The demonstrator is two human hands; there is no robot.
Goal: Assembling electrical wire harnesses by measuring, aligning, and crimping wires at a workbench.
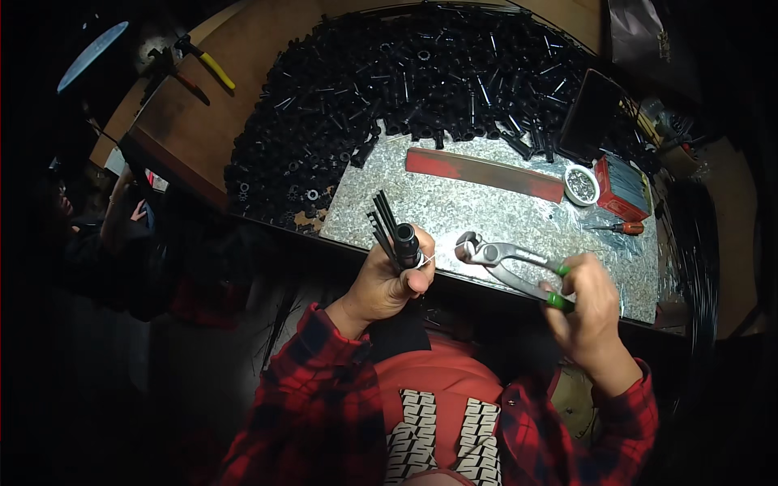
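You are in what looks like a workshop: a broad heap of small black tubular parts (421, 81) crowds the back of your speckled surface (365, 202), an orange-handled screwdriver (629, 228) lies at right, a yellow-handled tool (214, 69) at left, and you hold green-handled pincers (491, 254).

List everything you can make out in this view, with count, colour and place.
Parts pile: uncountable, black, far side of worktop
Speckled worktop: one, grey, centre
Bar: one, red and brown, on worktop
Bowl: one, white, right of bar
Box: one, mostly red, beside bowl
Screwdriver: one, orange handle, nearer than box
Yellow-handled tool: one, upper left
Long strands: many, black, far right
Pincers: one, green grips, in right hand
Tube: one, black, in left hand
Thin rods: several, black, in left hand
Co-worker's hand: one, far left
Left hand, right hand: two, bare, red-and-dark plaid sleeves
Dim edges: unclear
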